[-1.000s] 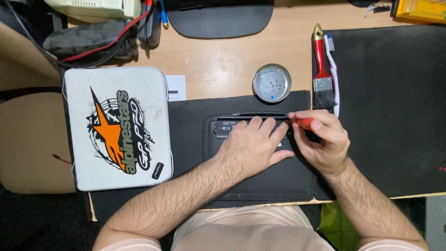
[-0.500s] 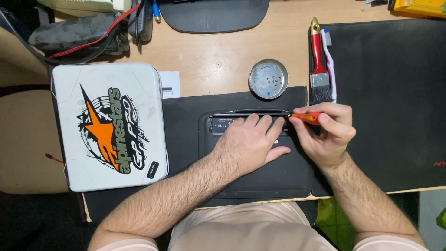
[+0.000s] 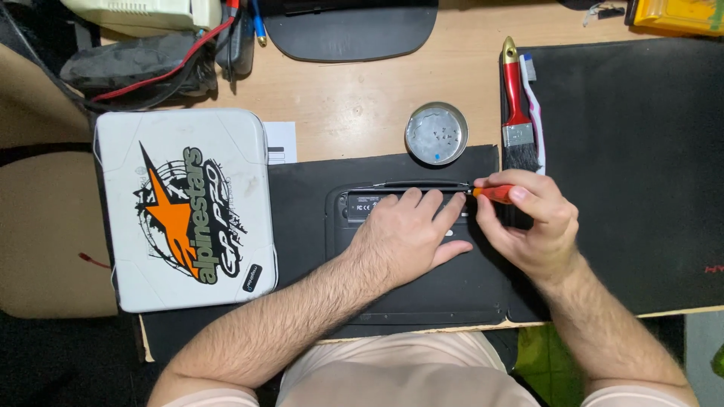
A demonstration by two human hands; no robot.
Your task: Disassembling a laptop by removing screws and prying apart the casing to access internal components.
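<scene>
Fingers (image 3: 422, 207) of my left hand (image 3: 411, 237) lie flat and spread on the black device (image 3: 422, 286), pressing it down near its top edge; they grip nothing. Right hand (image 3: 532, 226) is closed around an orange-handled screwdriver (image 3: 494, 194), held between thumb and forefinger.

Position: the device sits on a black mat (image 3: 302, 203) on the wooden surface (image 3: 362, 98), directly in front of me, long axis left to right. The screwdriver lies roughly horizontal, parallel to the device's top edge, tip pointing left toward my left fingertips. Tip is hidden close to the left fingers; I cannot tell whether it is seated in a screw. The right hand is the nearer one to the upper right corner of the device; the left hand covers the upper middle.

Counts, as visible:
- one black device
- one screwdriver
- one round metal tin (image 3: 437, 134), just beyond the device's top edge, with a few small dark specks inside, too small to identify
- one paintbrush (image 3: 516, 105) with a red handle, and one toothbrush (image 3: 534, 113) touching it on the right, both lying lengthwise away from me on the edge of a second, larger black mat (image 3: 633, 166)
- one white case (image 3: 185, 207) with an orange and grey star graphic, to the left, well apart from both hands
</scene>
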